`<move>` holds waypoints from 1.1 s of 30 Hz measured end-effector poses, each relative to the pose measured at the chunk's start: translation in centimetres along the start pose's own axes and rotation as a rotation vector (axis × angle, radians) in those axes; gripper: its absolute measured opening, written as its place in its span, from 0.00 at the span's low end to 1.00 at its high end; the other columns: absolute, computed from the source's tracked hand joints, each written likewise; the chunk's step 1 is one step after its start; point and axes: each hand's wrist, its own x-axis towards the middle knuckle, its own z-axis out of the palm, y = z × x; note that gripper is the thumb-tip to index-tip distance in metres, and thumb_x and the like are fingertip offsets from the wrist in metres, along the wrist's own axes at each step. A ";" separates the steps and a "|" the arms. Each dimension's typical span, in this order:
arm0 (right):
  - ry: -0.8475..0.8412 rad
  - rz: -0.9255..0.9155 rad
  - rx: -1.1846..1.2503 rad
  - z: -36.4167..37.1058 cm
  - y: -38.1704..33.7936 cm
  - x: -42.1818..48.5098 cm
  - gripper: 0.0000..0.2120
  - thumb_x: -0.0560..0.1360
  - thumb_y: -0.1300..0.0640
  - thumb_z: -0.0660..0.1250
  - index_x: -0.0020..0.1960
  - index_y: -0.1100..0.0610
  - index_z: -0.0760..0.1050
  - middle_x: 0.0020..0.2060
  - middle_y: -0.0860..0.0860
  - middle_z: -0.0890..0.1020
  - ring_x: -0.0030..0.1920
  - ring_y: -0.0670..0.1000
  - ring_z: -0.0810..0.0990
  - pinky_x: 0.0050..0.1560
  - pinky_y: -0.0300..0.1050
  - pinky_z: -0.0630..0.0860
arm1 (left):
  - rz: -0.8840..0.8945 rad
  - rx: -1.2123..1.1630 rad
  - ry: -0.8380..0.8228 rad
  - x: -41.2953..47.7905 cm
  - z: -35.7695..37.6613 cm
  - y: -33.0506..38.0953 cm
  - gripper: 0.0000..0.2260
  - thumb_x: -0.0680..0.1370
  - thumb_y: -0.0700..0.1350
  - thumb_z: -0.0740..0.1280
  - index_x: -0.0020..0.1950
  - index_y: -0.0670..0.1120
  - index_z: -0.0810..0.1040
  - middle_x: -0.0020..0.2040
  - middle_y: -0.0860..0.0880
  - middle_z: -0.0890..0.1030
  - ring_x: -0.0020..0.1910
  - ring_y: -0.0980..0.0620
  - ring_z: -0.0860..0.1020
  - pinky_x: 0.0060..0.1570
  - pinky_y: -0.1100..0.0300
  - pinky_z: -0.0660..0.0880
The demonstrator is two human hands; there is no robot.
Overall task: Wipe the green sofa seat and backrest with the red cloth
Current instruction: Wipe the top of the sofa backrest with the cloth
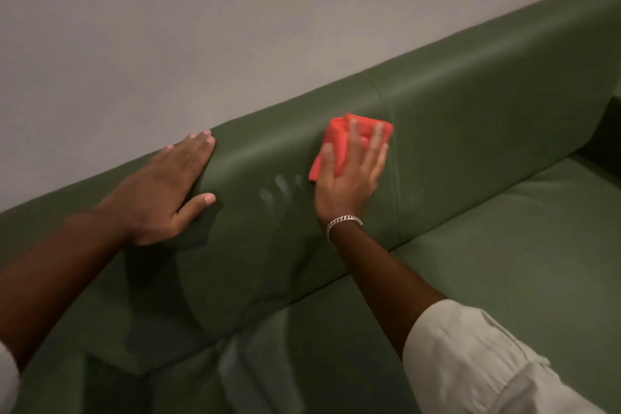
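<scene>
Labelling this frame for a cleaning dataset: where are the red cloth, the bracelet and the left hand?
red cloth (339, 141): head view, folded middle.
bracelet (344, 222): head view, chain across the wrist.
left hand (168, 188): head view, back of hand.

The right hand (349, 175) presses a bunched red cloth (346, 141) flat against the green leather sofa backrest (470, 131) (fingers spread); the left hand (168, 188) lies flat near the backrest's top edge.

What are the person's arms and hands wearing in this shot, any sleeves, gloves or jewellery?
Both hands are bare, no gloves. The right hand has a silver chain-link bracelet at the wrist, and a pale, off-white sleeve pushed up so the forearm is uncovered. The left hand shows no jewellery; only a sliver of the same pale fabric appears at the frame's lower left edge.
</scene>
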 end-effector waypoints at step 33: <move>-0.030 0.096 -0.140 5.6 3.7 -15.0 0.31 0.77 0.47 0.64 0.77 0.53 0.61 0.78 0.64 0.54 0.78 0.66 0.55 0.77 0.63 0.57 | -0.454 0.121 0.390 -4.7 7.2 -0.7 0.37 0.79 0.62 0.48 0.79 0.40 0.45 0.81 0.37 0.52 0.80 0.38 0.49 0.79 0.43 0.43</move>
